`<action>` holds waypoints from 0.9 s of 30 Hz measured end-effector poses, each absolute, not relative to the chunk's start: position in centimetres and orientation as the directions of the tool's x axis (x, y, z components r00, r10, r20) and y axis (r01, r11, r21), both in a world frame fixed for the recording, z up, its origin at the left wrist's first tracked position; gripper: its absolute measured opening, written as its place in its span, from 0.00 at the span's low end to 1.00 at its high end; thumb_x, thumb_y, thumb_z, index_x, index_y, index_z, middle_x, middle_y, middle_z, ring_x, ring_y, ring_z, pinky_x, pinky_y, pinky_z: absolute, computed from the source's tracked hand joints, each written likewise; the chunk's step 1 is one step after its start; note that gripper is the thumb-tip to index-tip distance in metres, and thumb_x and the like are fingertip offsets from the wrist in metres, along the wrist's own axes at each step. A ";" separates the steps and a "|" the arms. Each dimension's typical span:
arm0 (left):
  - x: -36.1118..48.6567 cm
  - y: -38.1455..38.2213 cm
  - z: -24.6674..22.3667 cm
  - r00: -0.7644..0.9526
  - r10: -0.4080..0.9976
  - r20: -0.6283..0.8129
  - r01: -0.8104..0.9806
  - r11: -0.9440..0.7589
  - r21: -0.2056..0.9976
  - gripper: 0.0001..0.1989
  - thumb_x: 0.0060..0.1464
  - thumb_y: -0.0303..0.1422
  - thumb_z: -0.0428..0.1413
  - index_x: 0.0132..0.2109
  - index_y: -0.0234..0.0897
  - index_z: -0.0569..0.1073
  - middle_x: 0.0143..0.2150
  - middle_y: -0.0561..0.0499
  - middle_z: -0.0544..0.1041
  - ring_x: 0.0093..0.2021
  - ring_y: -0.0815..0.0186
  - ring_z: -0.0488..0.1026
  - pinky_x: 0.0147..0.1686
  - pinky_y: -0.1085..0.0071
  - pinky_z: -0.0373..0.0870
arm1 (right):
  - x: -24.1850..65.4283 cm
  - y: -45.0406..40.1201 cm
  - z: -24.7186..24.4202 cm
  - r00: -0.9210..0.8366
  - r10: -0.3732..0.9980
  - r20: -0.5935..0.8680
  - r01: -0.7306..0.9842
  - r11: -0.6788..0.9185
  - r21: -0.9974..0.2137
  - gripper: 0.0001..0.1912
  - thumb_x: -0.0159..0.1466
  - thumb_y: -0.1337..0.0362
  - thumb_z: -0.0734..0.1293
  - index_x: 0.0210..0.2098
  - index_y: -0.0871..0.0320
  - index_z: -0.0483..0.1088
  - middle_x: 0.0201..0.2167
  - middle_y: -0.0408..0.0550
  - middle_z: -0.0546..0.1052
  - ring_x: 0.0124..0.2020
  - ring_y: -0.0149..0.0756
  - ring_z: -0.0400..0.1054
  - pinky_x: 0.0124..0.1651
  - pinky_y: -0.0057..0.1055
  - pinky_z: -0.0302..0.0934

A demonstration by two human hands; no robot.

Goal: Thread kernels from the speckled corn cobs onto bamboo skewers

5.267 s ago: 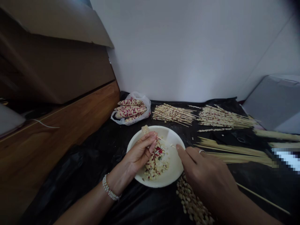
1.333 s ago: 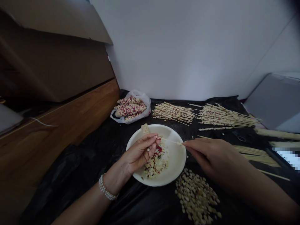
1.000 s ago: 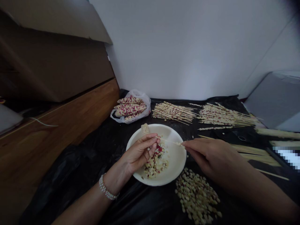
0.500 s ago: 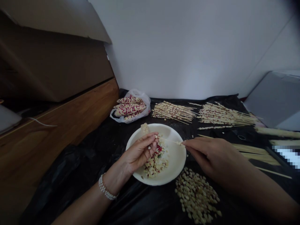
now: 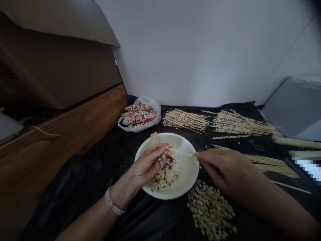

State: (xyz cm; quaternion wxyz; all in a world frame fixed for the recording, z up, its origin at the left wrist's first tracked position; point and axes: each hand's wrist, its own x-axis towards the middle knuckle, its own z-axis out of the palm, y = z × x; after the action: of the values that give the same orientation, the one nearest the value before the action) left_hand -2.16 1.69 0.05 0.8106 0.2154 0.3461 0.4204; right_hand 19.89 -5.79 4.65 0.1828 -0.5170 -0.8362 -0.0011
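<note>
Over a white bowl (image 5: 189, 180), my right hand (image 5: 223, 167) pinches a thin wooden skewer (image 5: 178, 152) that points left. A few pale corn kernels (image 5: 191, 155) are threaded on it close to my right fingertips. My left hand (image 5: 150, 162) is closed at the skewer's other end, its thumb and forefinger pinched on a small pale kernel at the tip. Another kernel shows between the left fingers. Loose white and dark red kernels (image 5: 165, 179) lie in the bowl. A bare corncob (image 5: 154, 138) leans at its far rim, partly behind my left hand.
Speckled corn cobs (image 5: 139, 116) lie in a plastic bag at the back. Kernel-covered skewers (image 5: 187, 119) form one pile, with a second pile (image 5: 233, 124) farther right. Bare skewers (image 5: 273, 164) lie beyond my right hand. Loose kernels (image 5: 210, 209) are heaped on black plastic sheeting (image 5: 100, 187).
My right hand has shifted very slightly left with the skewer. The left hand's fingers still pinch at the tip, almost unmoved.
</note>
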 end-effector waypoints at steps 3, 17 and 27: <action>-2.1 1.6 0.1 0.379 0.847 -0.372 -0.534 0.529 0.660 0.05 0.54 0.18 0.56 0.36 0.28 0.76 0.29 0.50 0.75 0.28 0.76 0.73 0.30 0.84 0.73 | 19.6 -6.0 4.3 -0.391 0.862 0.322 0.863 0.466 -0.198 0.16 0.67 0.68 0.55 0.39 0.57 0.74 0.29 0.48 0.76 0.27 0.33 0.68 0.33 0.31 0.60; -1.7 1.2 -0.2 0.284 0.929 -0.237 -0.499 0.355 0.790 0.05 0.51 0.26 0.62 0.38 0.29 0.78 0.26 0.53 0.74 0.25 0.78 0.70 0.29 0.85 0.71 | 18.0 -6.5 3.2 -0.352 0.862 0.363 0.852 0.457 -0.257 0.15 0.65 0.71 0.54 0.29 0.59 0.69 0.25 0.47 0.72 0.25 0.35 0.67 0.27 0.32 0.54; -1.7 1.4 0.1 0.370 0.869 -0.330 -0.571 0.493 0.657 0.07 0.56 0.19 0.55 0.40 0.26 0.77 0.28 0.50 0.74 0.26 0.78 0.72 0.27 0.85 0.71 | 18.2 -6.4 3.2 -0.336 0.868 0.366 0.839 0.452 -0.302 0.13 0.65 0.71 0.54 0.29 0.57 0.67 0.28 0.48 0.74 0.30 0.37 0.69 0.31 0.33 0.57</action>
State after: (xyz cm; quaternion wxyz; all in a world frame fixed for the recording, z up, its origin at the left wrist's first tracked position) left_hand -1.67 1.36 0.14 0.7968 0.2232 0.3337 0.4515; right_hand 18.22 -6.38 3.16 0.2428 -0.5227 -0.8167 0.0296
